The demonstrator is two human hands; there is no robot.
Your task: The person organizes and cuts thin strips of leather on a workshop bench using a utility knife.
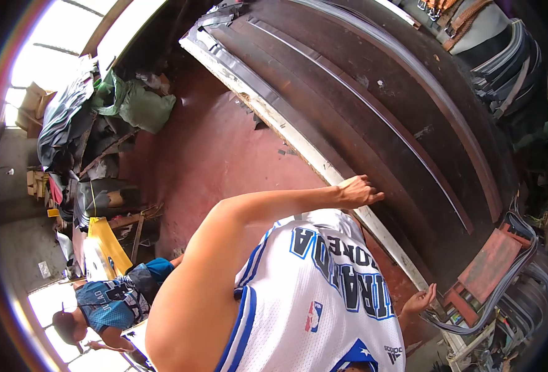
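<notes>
My left hand (pixel 359 192) is over the near edge of a dark table (pixel 404 93), its fingers curled and pressed together low above the surface. Whatever it pinches, if anything, is too small to make out. Farther along the same pale table edge (pixel 299 146), close to the table's end, my right hand (pixel 419 299) is turned up with bent fingers; I cannot make out what lies in them. Beside the edge runs a long dark strip (pixel 249 77). A thin strip with a shiny edge (pixel 373 102) and a wide bundle of grey-brown strips (pixel 435 80) lie lengthwise across the tabletop.
Brown belts (pixel 466 22) and dark straps hang at the far side. A reddish board (pixel 490 263) stands by the table's end near bundled grey strips (pixel 534 279). Left are a green sack (pixel 141 102), piled dark sheets (pixel 69 133) and another person (pixel 110 304) in blue.
</notes>
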